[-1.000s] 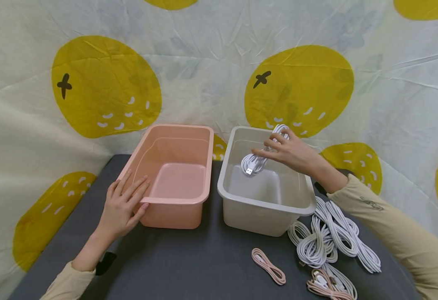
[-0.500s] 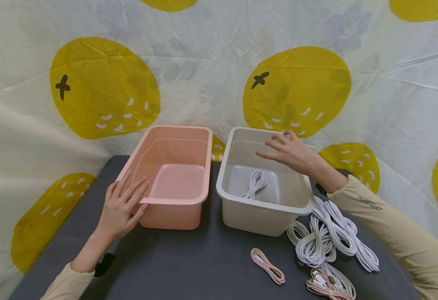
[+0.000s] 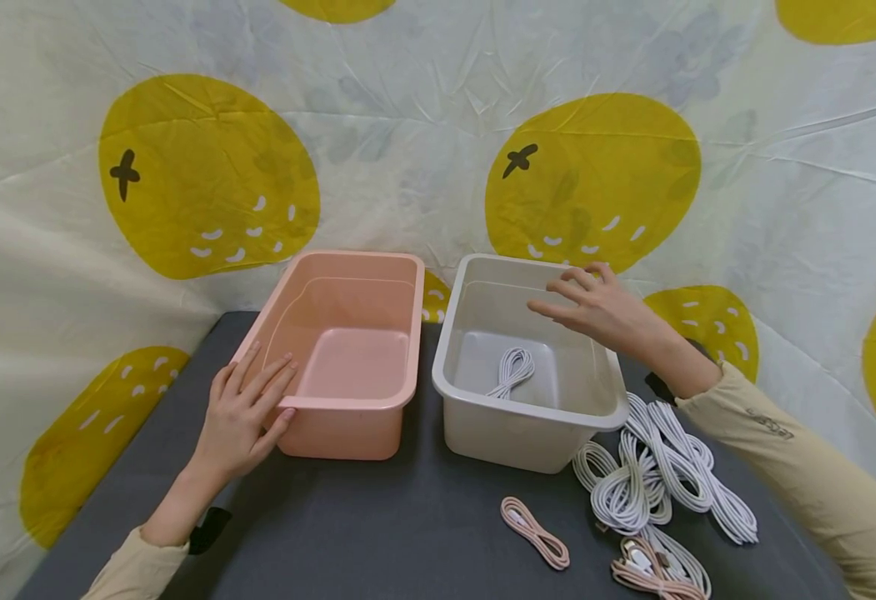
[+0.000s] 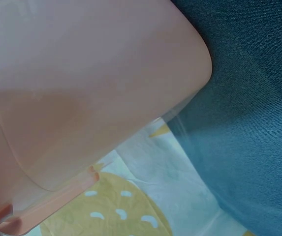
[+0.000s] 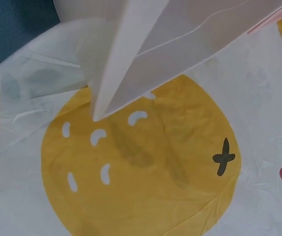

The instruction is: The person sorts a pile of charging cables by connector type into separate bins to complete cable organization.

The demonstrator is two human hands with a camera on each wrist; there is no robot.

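My left hand (image 3: pixel 238 417) lies against the salmon-pink rectangular plastic bin (image 3: pixel 343 433) at its near left corner. Its fingers are extended and slightly parted across the left rim, with the thumb at the near rim. My right hand (image 3: pixel 610 308) is raised above the right side of the cream-grey rectangular plastic bin (image 3: pixel 513 437), with loosely spread fingers and nothing in its grasp. The right wrist view shows four of its fingertips, set apart from each other. My left fingers cannot be made out in the left wrist view, which is filled mostly by the pink bin's outer wall.

A coiled white cable (image 3: pixel 508 385) lies on the floor of the cream-grey bin, close to the near wall, whose rim hides its lower end. It is below and to the left of my right hand, not touching it, and well apart from my left hand.

Both bins stand side by side, with a gap between, towards the far edge of the dark grey surface (image 3: pixel 407 533), the pink one nearer the far left corner. A single coiled pink cable (image 3: pixel 535 533) lies in front of the cream-grey bin. Towards the right edge, beneath my right forearm's side, is a heap of bundled white cables (image 3: pixel 681 467). At its near end lies a bundle of pink cable with white connectors (image 3: pixel 651 575). Pale cloth printed with large yellow fruit shapes (image 3: pixel 400 167) hangs behind the far edge.
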